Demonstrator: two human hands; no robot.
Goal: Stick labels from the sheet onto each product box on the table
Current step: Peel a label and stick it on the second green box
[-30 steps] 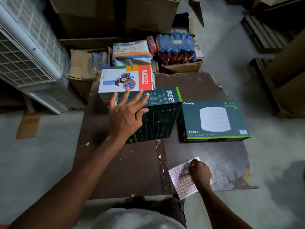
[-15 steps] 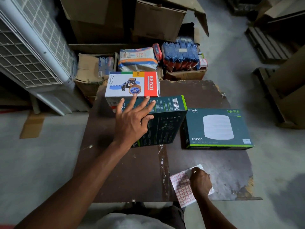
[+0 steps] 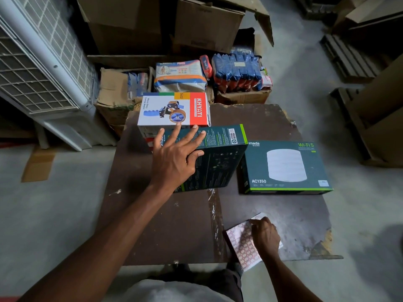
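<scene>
Three product boxes sit on the brown table (image 3: 165, 225). A white and red KHYATI box (image 3: 172, 110) is at the back. A dark green box (image 3: 220, 162) stands on its edge in the middle, and a flat green Wi-Fi box (image 3: 283, 166) lies to the right. My left hand (image 3: 176, 158) rests on the upright green box, with its fingers spread straight over the top face and its thumb on the front. Near the front edge, my right hand (image 3: 266, 238) lies on the label sheet (image 3: 242, 247), its curled fingertips picking at the sheet's far part.
Behind the table are cardboard cartons (image 3: 207, 22) and packs of goods (image 3: 237, 70). A white grilled appliance (image 3: 39, 68) leans at the left. Wooden pallets (image 3: 349, 57) and boards are at the right. The table's front right corner (image 3: 325, 240) is chipped.
My left hand stays spread on the upright green box. My right hand stays on the label sheet, its fingertips shifting slightly toward the sheet's far corner.
</scene>
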